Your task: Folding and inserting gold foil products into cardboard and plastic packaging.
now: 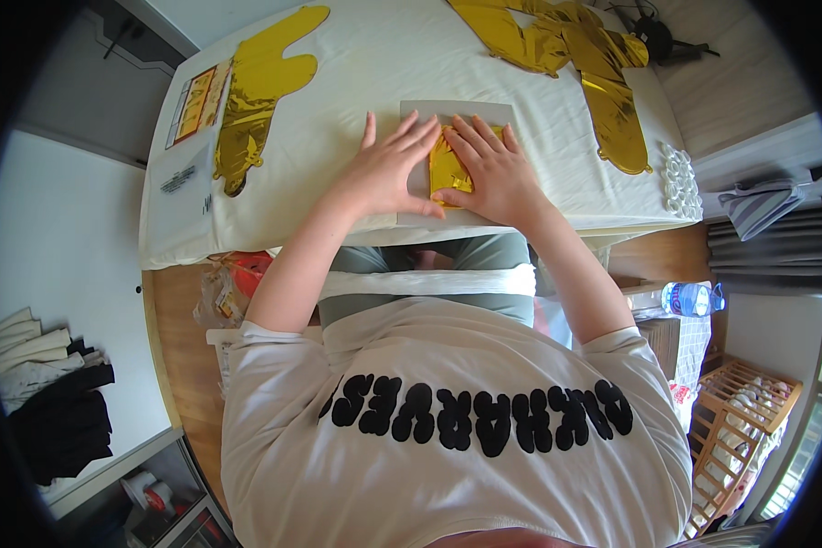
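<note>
A folded piece of shiny gold foil (446,173) lies on a grey rectangular sheet (413,111) near the table's front edge. My right hand (495,173) rests flat over the foil's right part, fingers stretched out, its thumb across the lower part. On the sheet's left side, my left hand (384,173) is spread, its fingertips at the foil's upper left edge and its thumb near the lower left corner. Neither hand grips anything. The foil's right side is hidden under my right hand.
On the cream-covered table (361,64), a flat gold foil balloon (256,105) lies left, beside a printed card (194,105) and clear plastic sleeve (181,187). More gold foil balloons (612,114) lie right. Small clear-wrapped pieces (680,183) and a black device (653,36) are at the right edge.
</note>
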The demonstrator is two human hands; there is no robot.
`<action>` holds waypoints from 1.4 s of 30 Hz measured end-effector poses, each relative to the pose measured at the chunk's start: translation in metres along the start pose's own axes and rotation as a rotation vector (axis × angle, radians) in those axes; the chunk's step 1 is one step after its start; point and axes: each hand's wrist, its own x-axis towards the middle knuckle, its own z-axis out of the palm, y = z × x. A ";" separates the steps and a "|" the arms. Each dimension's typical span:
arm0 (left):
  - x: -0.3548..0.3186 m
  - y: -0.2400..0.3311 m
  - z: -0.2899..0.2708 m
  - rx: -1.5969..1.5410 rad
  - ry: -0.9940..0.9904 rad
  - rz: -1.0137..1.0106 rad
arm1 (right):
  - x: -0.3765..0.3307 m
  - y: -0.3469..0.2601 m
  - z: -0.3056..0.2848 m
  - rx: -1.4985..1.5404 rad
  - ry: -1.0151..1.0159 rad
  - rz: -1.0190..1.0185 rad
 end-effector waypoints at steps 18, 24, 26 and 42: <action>-0.021 -0.017 -0.001 0.059 -0.018 0.473 | -0.004 0.003 0.000 0.079 0.073 -0.008; 0.006 -0.001 -0.016 -0.340 -0.036 0.178 | -0.003 0.002 -0.007 0.137 -0.004 -0.018; 0.016 0.014 -0.014 -0.394 -0.050 0.038 | -0.004 0.004 -0.005 0.245 0.046 0.001; 0.037 0.037 0.040 0.066 0.089 -0.016 | -0.019 0.054 -0.036 1.125 0.089 0.166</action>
